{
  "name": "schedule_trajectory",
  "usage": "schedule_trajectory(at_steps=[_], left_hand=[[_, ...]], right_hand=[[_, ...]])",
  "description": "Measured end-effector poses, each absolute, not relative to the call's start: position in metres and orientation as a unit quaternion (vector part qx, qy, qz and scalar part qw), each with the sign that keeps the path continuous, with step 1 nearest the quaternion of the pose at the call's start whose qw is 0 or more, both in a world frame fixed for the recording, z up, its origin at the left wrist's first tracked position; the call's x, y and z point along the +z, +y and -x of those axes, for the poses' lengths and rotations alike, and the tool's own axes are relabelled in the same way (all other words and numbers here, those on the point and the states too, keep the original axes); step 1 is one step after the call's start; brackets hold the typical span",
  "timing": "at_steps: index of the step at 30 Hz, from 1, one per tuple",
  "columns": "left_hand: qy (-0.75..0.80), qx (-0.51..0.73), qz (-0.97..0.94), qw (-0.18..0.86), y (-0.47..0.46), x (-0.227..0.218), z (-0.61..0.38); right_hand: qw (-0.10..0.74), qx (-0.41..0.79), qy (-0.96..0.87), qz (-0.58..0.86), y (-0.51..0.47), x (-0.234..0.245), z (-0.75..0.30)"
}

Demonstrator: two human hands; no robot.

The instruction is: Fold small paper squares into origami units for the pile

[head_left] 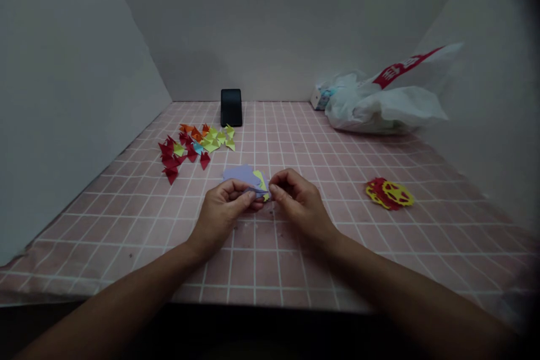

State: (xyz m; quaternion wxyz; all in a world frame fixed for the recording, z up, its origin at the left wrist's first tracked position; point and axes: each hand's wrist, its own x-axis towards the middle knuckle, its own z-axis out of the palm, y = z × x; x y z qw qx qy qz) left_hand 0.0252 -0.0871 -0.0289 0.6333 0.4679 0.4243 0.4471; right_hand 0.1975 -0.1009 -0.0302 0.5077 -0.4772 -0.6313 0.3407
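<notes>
Both hands meet over the middle of the pink checked tablecloth (295,270). My left hand (223,211) pinches a small purple paper piece (255,190) between thumb and fingers. My right hand (297,199) is closed in a pinch on the same piece from the right. Just behind the fingers lies a small stack of paper squares (244,174), purple on top with a yellow-green sheet (261,180) showing at its right edge.
A heap of several folded paper pieces (192,146) in red, orange, yellow-green and blue lies at the back left. A black phone (232,107) stands against the back wall. A white plastic bag (379,104) sits at the back right. Red and yellow paper cut-outs (390,193) lie to the right.
</notes>
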Motion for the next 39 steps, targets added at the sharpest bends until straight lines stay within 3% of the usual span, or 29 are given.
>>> schedule_trajectory(at_steps=[6, 20, 39], left_hand=[[0.415, 0.452, -0.46, 0.642, -0.085, -0.031, -0.024], [0.407, 0.443, -0.467, 0.649, -0.086, -0.032, -0.025], [0.417, 0.45, -0.484, 0.624, -0.087, -0.034, -0.026]], right_hand=[[0.495, 0.425, -0.609, 0.45, -0.099, -0.035, -0.197], [0.485, 0.435, -0.595, 0.47, -0.1, -0.031, -0.196], [0.486, 0.537, -0.522, 0.451, -0.099, -0.041, -0.191]])
